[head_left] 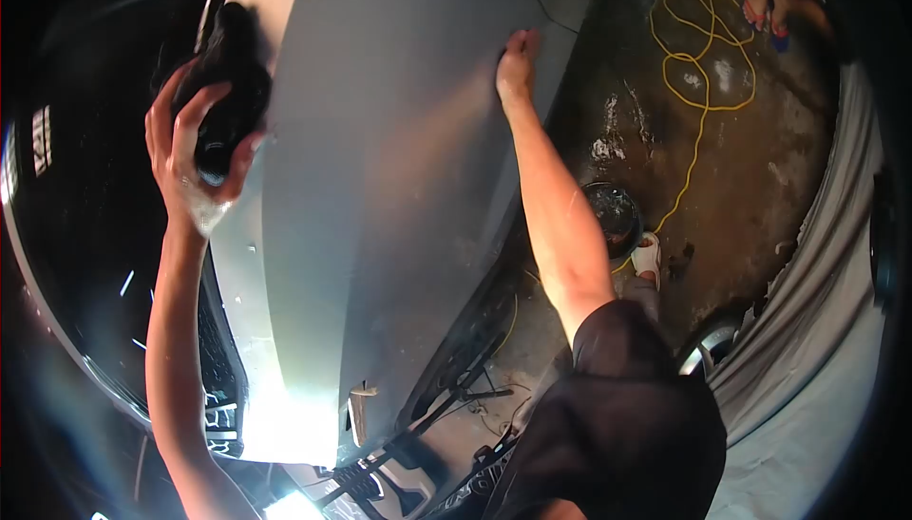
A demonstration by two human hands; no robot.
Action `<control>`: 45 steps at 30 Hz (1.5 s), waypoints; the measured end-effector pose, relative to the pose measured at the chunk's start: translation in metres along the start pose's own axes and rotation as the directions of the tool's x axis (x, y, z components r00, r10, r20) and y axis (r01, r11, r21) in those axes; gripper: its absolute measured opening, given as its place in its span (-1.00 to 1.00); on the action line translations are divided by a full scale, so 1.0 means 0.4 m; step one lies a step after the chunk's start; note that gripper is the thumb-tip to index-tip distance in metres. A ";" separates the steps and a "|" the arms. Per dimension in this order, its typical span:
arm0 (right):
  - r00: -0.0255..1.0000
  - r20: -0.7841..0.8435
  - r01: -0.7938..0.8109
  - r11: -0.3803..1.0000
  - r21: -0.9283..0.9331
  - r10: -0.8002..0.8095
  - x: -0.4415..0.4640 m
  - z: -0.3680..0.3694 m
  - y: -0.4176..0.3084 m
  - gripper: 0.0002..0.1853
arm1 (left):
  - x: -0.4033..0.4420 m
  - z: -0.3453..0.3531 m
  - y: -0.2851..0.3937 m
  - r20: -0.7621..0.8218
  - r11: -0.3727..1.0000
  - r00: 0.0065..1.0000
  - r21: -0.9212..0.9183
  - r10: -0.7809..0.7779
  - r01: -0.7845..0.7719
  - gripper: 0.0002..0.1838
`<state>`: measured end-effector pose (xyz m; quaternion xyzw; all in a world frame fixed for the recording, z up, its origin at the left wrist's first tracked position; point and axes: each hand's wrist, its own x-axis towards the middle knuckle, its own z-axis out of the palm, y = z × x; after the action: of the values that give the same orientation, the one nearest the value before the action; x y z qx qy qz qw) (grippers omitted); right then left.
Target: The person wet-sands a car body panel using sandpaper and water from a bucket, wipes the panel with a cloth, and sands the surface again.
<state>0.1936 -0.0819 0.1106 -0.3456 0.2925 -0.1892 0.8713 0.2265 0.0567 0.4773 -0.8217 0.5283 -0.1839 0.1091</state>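
Observation:
A large grey car body panel [380, 121] runs down the middle of the view, smooth and matt, with a shiny dark surface to its left. My left hand [190, 131] curls its fingers and thumb around a black rounded object [233, 74] at the panel's left border; its exact kind is too dark to make out. Whitish residue marks the left wrist. Over the panel's right side, my right hand [516, 72] has its fingers drawn in and slightly blurred. Whatever may be inside those fingers is hidden.
On the dark floor lie a looped yellow cord [705, 107] and a black bucket [613, 216] beside a white shoe [647, 256]. Another person's feet [774, 12] stand at upper right. A grey cover [807, 330] drapes along the right. Bright light [290, 425] strikes the panel's lower end.

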 end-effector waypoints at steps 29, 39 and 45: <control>0.955 -0.115 0.206 0.891 -0.406 -0.273 0.093 0.068 -0.032 -0.31 | -0.067 0.006 -0.050 0.092 0.992 0.996 -0.124 0.017 -0.005 -0.40; 0.991 -0.130 -0.059 0.935 -0.348 0.014 0.097 -0.030 -0.039 -0.35 | -0.083 -0.006 -0.059 0.116 0.996 0.993 -0.080 0.033 -0.023 -0.40; 0.966 -0.239 -0.196 0.889 -0.414 0.101 0.320 -0.208 0.080 -0.36 | -0.088 -0.019 -0.055 0.118 0.997 0.992 -0.074 0.046 -0.037 -0.41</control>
<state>0.2414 -0.1688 -0.0099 -0.4853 0.4436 -0.0873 0.7484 0.2286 0.0980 0.4858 -0.8235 0.5440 -0.1129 0.1149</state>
